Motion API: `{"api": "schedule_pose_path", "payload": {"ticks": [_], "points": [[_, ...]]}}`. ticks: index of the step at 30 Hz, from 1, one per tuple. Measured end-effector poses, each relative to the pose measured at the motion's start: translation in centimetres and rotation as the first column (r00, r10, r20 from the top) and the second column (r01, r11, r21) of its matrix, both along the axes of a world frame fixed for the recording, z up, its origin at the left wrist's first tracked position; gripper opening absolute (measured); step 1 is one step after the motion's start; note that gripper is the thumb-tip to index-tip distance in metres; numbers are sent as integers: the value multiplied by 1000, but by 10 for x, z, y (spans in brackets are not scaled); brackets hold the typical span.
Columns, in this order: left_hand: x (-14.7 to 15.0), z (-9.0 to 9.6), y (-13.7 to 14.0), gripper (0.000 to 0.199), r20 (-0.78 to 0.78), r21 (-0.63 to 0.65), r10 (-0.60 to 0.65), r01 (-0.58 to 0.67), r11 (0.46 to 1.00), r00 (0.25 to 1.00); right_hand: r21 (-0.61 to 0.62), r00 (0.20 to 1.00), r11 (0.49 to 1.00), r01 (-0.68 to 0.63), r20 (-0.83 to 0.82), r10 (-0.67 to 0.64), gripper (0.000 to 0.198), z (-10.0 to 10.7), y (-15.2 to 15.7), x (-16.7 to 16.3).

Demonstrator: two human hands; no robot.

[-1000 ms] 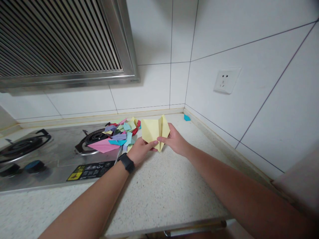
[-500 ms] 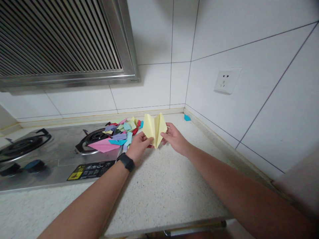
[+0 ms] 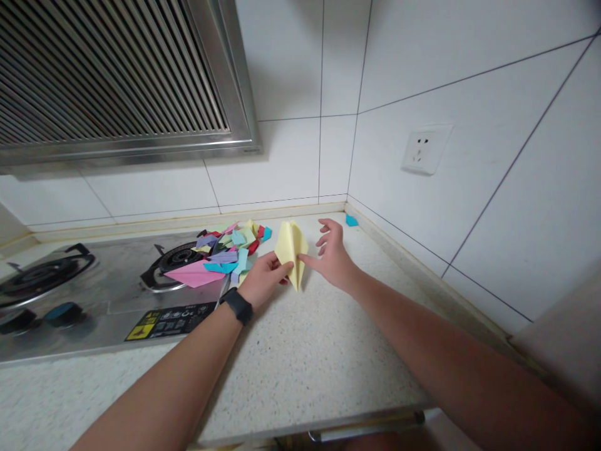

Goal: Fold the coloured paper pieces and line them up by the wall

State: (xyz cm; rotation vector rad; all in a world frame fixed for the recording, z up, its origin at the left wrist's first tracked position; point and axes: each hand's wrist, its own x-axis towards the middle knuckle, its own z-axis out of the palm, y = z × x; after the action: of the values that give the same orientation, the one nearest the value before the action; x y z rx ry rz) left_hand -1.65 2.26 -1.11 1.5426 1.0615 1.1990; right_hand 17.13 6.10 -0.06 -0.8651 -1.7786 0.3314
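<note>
A pale yellow paper plane is held above the speckled countertop, its pointed end toward me. My left hand, with a dark watch at the wrist, grips the plane's left side, thumb on top and fingers underneath. At the plane's right side, my right hand is open, fingers raised and spread; its thumb tip reaches the plane's middle fold. Left of my hands lies a heap of folded coloured papers, with a pink paper plane at its near edge.
The heap overlaps the right end of a gas stove with burners and knobs. A small blue folded paper lies in the back corner. A range hood hangs above the stove. A socket is on the right wall.
My right hand has let go of the plane's right wing and spread its fingers. The yellow plane has turned and looks narrower, its wings less spread. My left hand keeps its grip.
</note>
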Motion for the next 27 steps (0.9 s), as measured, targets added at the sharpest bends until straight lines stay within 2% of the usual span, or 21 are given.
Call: {"api": "schedule_pose_path", "payload": {"ticks": [1, 2, 5, 7, 9, 13, 17, 21, 24, 27], "points": [[-2, -1, 1, 34, -22, -5, 11, -11, 1000, 1000, 78, 997, 997, 17, 74, -23, 90, 5, -3, 3], [-4, -1, 2, 33, -43, -7, 18, -19, 1000, 999, 150, 984, 989, 17, 175, -44, 83, 9, -6, 5], [-6, -3, 3, 28, -67, -4, 6, -6, 1000, 998, 309, 860, 948, -74, 500, -96, 43, 21, -15, 9], [-4, -3, 2, 23, -56, -18, -40, 39, 999, 998, 336, 773, 927, -168, 628, -88, 26, 25, -20, 9], [-1, -2, 0, 21, -36, -37, -84, 82, 996, 996, 327, 720, 917, -230, 691, -66, 21, 26, -22, 7], [2, 2, -5, 30, 2, -85, -49, 49, 995, 999, 330, 681, 915, -233, 727, -88, 19, 33, -23, 9], [0, 5, -5, 43, 46, -153, 63, -55, 987, 997, 372, 631, 921, -119, 744, -220, 20, 46, -20, 23], [-4, 0, -1, 43, -10, -152, 79, -79, 985, 997, 343, 525, 933, 112, 776, -349, 26, 46, -8, 50], [-3, -7, 1, 38, -84, -129, 53, -64, 990, 995, 237, 396, 933, 270, 856, -331, 34, 38, 3, 71], [-3, -10, 1, 34, -172, -91, 23, -39, 995, 985, 153, 344, 931, 331, 899, -270, 38, 32, 15, 81]]}}
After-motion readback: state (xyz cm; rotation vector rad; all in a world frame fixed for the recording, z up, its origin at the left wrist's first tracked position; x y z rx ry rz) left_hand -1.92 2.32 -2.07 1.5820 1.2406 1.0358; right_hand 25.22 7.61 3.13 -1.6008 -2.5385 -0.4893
